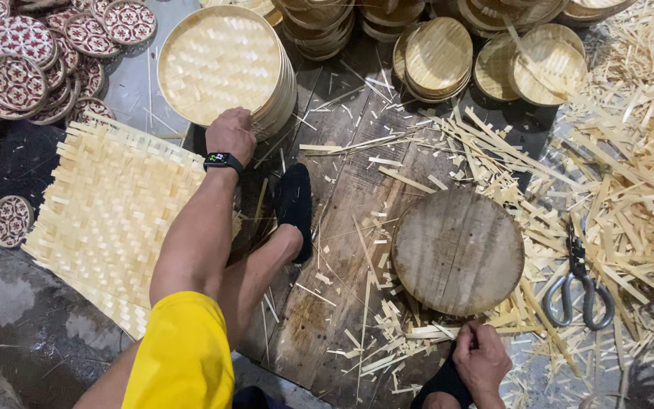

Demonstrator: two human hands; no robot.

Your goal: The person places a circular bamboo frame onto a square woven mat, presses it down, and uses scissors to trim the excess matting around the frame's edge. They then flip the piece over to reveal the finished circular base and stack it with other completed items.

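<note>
My left hand [230, 133], with a black smartwatch on the wrist, reaches forward and grips the near rim of the top round woven bamboo tray [217, 60] on a stack. My right hand [482, 362] is low at the bottom edge, fingers curled, beside my black-socked foot [439, 385] and touching loose bamboo strips [429, 332]. I cannot tell whether it holds one. A round wooden block [458, 250] lies just above the right hand. My other foot in a black sock [294, 201] rests on the wooden board.
A square woven bamboo mat [111, 220] lies at left. Patterned red-and-white round lids [20, 64] pile up at top left. More woven trays [439, 54] stack along the top. Large shears [578, 282] lie among bamboo offcuts [630, 151] at right.
</note>
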